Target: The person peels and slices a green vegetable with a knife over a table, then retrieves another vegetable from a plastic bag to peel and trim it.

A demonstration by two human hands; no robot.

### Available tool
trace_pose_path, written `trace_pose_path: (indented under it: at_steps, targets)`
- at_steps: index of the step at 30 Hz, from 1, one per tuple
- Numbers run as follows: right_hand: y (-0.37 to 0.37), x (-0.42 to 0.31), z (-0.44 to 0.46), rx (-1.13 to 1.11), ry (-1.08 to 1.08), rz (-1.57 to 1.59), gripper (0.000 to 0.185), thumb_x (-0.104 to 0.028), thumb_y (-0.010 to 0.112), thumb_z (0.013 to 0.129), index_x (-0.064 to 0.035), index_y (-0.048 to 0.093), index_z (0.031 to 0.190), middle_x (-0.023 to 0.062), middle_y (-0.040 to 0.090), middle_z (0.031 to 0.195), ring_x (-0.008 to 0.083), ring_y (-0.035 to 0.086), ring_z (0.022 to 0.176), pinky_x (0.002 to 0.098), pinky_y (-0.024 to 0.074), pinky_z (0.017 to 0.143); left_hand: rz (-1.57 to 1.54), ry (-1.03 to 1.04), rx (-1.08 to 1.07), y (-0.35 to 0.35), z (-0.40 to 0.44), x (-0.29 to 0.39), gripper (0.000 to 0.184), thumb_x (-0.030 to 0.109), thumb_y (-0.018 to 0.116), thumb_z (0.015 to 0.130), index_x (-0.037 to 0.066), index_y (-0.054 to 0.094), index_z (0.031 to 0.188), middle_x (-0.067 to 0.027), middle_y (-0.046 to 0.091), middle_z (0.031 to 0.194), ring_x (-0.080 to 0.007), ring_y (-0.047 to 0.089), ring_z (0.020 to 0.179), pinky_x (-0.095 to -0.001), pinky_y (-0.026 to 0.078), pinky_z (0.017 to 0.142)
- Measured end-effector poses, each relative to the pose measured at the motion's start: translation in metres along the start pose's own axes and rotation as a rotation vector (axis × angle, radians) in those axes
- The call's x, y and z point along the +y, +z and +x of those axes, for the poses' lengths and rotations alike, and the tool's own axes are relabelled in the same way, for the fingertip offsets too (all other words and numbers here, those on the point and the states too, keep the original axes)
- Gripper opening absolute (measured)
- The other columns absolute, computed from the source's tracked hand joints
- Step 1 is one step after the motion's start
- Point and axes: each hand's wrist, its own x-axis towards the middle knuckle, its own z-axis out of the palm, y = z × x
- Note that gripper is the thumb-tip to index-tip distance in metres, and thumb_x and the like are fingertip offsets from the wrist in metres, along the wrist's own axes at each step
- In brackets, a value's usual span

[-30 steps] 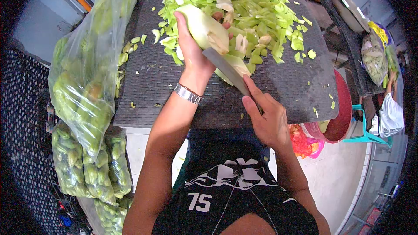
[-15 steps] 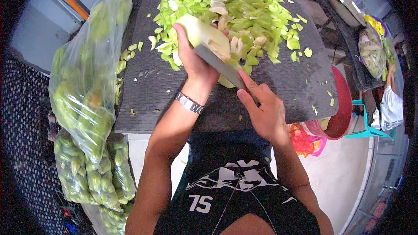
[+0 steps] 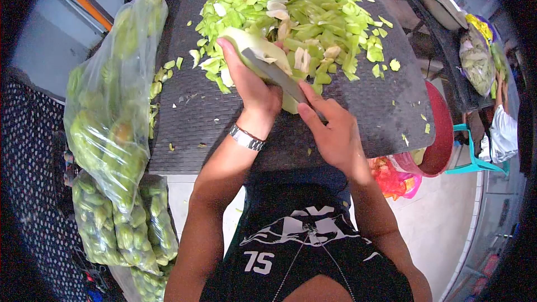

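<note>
A pale green, peeled vegetable lies in my left hand, whose thumb runs along its left side. My right hand is closed round the handle of a knife, with the index finger stretched along the blade. The blade lies slantwise across the vegetable. Just beyond my hands, a large heap of green slices with some pale core pieces covers the far part of the dark woven table. Below the knife a pale green piece shows partly, mostly hidden by the blade.
A clear plastic bag of green vegetables stands at the table's left edge, with more filled bags below. At the right are a red tub, a teal stool and a dark side table bearing a basin.
The knife blade has shifted up and left along the vegetable. The vegetable has tilted in my left hand and moved slightly left, and its pale hollow is now mostly hidden.
</note>
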Motion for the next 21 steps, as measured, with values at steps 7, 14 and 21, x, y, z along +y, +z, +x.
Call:
trace_pose_path:
  at_steps: [7,14,21]
  targets:
    - [0.009,0.011,0.003,-0.104,0.013,0.308,0.05,-0.043,0.048,0.106,-0.0117,0.054,0.144,0.0213,0.068,0.084,0.0328,0.066,0.068,0.0412,0.053,0.065,0.11,-0.026,-0.016,-0.008,0.007,-0.005,0.069,0.072,0.041,0.097,0.01,0.057,0.122,-0.0089,0.064,0.1,-0.026,0.066,0.087,-0.0409,0.057,0.077]
    - [-0.034,0.007,-0.002,-0.218,0.409,0.556,0.039,-0.036,0.044,0.109,-0.0022,0.06,0.119,0.0107,0.067,0.077,0.0147,0.06,0.048,0.028,0.0473,0.044,-0.024,-0.342,0.018,-0.007,0.014,0.007,0.059,0.06,0.047,0.101,0.008,0.055,0.126,-0.0116,0.064,0.108,-0.0286,0.065,0.099,-0.0465,0.055,0.089]
    - [-0.045,0.009,-0.015,-0.22,0.321,0.429,0.03,-0.019,0.052,0.106,-0.0059,0.055,0.133,0.009,0.065,0.073,0.0122,0.059,0.05,0.0273,0.0465,0.046,-0.066,-0.392,-0.109,-0.011,0.022,0.013,0.059,0.054,0.05,0.1,0.006,0.055,0.133,-0.0136,0.064,0.119,-0.0299,0.064,0.107,-0.0459,0.051,0.1]
